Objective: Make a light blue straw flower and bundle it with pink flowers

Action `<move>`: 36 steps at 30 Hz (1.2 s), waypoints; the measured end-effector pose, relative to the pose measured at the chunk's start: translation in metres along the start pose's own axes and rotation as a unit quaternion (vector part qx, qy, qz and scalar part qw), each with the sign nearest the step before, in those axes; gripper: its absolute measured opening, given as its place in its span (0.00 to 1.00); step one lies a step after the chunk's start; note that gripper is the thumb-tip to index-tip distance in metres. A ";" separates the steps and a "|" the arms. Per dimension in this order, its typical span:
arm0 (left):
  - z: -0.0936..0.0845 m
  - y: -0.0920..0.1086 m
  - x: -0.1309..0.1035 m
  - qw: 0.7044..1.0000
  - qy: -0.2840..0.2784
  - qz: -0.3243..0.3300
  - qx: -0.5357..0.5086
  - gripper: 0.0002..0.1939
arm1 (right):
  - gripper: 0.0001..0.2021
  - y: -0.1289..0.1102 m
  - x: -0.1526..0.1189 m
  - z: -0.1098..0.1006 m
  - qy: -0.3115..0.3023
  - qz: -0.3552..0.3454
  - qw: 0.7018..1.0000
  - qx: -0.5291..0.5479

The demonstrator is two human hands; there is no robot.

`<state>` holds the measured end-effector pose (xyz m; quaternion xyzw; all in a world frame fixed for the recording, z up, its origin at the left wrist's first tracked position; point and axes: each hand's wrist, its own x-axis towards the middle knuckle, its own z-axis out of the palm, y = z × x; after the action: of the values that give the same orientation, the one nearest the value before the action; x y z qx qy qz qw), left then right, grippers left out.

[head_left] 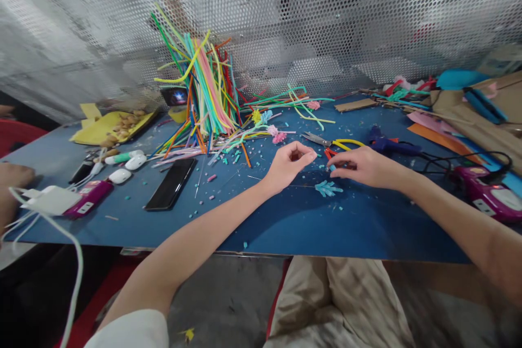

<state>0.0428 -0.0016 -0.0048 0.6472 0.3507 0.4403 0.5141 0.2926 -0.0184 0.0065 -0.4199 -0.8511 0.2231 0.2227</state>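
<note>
My left hand [289,166] is raised over the middle of the blue table, thumb and fingertips pinched together. Whatever lies in that pinch is too small to make out. Facing it, my right hand [356,166] has its fingers closed on a small blue piece of pipe cleaner [332,168]. Just below the hands lies a light blue pipe-cleaner sprig [327,188], with a thin wire running left from it. Beyond my right hand rest pliers [320,139] with red and yellow handles, partly covered by that hand.
Bundled colourful pipe cleaners [212,87] stand at the back. A black phone [171,184] lies left of my forearm. Cut bits litter the table [277,228]. A glue gun [391,144] and purple power strip [489,190] are right. Another person's hand [16,175] shows far left.
</note>
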 end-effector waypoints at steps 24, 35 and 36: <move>-0.013 0.001 0.002 0.898 -0.081 0.212 0.376 0.16 | 0.18 0.042 0.005 -0.014 0.014 -0.061 0.995 -0.073; -0.015 -0.004 0.004 0.834 -0.134 0.262 0.467 0.14 | 0.23 0.043 0.001 -0.026 -0.048 -0.078 0.990 -0.105; -0.015 -0.004 0.004 0.834 -0.132 0.260 0.468 0.14 | 0.22 0.042 0.000 -0.030 -0.038 -0.072 0.990 -0.115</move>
<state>0.0305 0.0080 -0.0071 0.9299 0.2627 0.2509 0.0576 0.3356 0.0105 0.0066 -0.3715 -0.9070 0.1224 0.1562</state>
